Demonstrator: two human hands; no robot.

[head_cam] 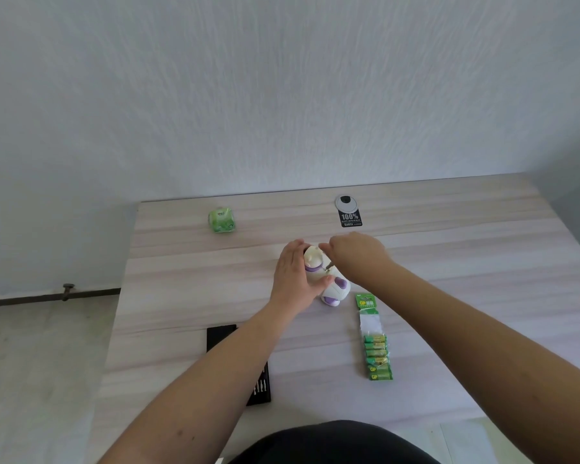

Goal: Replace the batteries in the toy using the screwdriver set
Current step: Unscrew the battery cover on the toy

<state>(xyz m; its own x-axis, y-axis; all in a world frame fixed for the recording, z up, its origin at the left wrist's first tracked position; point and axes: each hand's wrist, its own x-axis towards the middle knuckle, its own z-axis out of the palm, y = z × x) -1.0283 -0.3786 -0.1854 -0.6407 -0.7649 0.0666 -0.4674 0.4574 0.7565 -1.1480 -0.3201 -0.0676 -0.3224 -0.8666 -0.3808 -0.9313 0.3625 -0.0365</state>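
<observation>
A white toy with purple patches point(332, 286) lies on its side in the middle of the wooden table point(181, 279). My left hand point(293, 279) grips its body from the left, thumb across the front. My right hand point(355, 259) hovers over the toy and pinches a thin screwdriver point(329, 265) whose tip points down into the toy's body. A green strip pack of batteries point(375, 346) lies to the right of the toy. The black screwdriver set case point(258, 386) lies nearer to me, partly hidden under my left forearm.
A green tissue pack point(221, 220) stands at the back left of the table. A round cable grommet with a black label point(348, 211) sits at the back edge. The wall rises right behind the table; floor lies to the left.
</observation>
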